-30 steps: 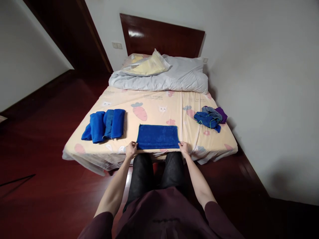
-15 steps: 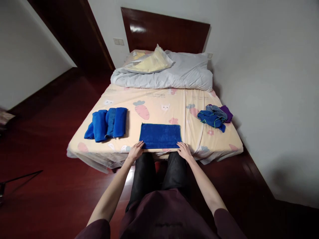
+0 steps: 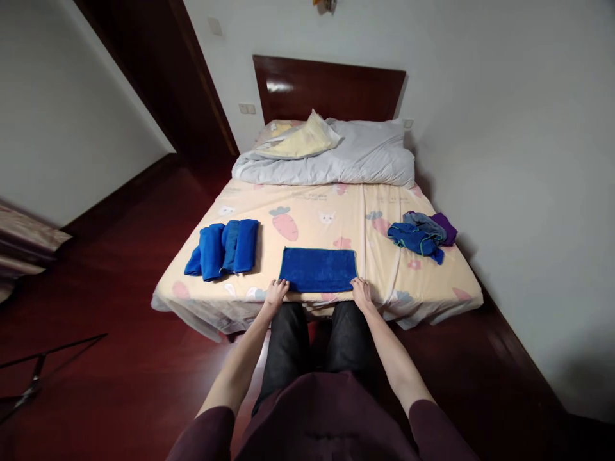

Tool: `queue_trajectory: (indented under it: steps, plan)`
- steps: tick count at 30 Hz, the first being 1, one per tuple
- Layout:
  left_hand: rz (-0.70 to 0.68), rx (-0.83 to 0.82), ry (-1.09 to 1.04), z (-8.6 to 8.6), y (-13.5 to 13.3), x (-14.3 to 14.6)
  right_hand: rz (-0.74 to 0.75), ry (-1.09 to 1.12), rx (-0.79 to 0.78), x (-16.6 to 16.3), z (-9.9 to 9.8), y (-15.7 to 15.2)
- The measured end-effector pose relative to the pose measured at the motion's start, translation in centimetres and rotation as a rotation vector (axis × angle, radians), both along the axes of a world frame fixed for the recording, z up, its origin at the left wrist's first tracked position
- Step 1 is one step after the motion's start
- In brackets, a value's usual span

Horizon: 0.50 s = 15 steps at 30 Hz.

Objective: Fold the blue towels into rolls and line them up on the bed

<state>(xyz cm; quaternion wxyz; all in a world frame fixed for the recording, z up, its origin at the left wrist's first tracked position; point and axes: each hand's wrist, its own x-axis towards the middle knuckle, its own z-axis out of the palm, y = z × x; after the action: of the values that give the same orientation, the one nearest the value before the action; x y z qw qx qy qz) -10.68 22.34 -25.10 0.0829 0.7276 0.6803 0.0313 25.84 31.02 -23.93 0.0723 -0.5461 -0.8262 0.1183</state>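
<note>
A blue towel (image 3: 318, 269) with a thin green edge lies flat as a wide rectangle near the front edge of the bed. My left hand (image 3: 277, 294) is closed at its near left corner, fingers curled over the cloth. At the near right corner my right hand (image 3: 362, 292) pinches the towel in the same way. Left of it sit several rolled blue towels (image 3: 211, 251), side by side. To the right is a crumpled heap of blue, grey-blue and purple cloths (image 3: 418, 235).
The bed (image 3: 307, 221) has a cream sheet with carrot prints. A grey quilt (image 3: 369, 150) and a pale yellow cloth (image 3: 310, 139) lie by the dark headboard (image 3: 331, 89). On the left floor stands a black metal stand (image 3: 36, 378), near a striped curtain (image 3: 26, 243).
The view has tilted up and shifted left. My fingers, laid flatter on the towel's near corners before, are now curled in and gripping them. The towel stays in place on the bed.
</note>
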Motion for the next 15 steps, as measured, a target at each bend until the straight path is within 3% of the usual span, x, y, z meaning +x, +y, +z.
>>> queue_trajectory:
  steps: [5,8,15]
  plan:
    - [0.003,-0.045,-0.063,1.5,-1.7,-1.9,0.025,0.038,-0.021,2.1,0.2,0.2]
    - [0.052,-0.066,-0.124,1.8,-2.8,-2.9,0.059,0.169,-0.08,3.8,0.1,0.1]
    - [0.347,0.048,-0.66,2.0,-2.5,-3.0,-0.157,0.666,-0.186,4.0,-0.9,0.3]
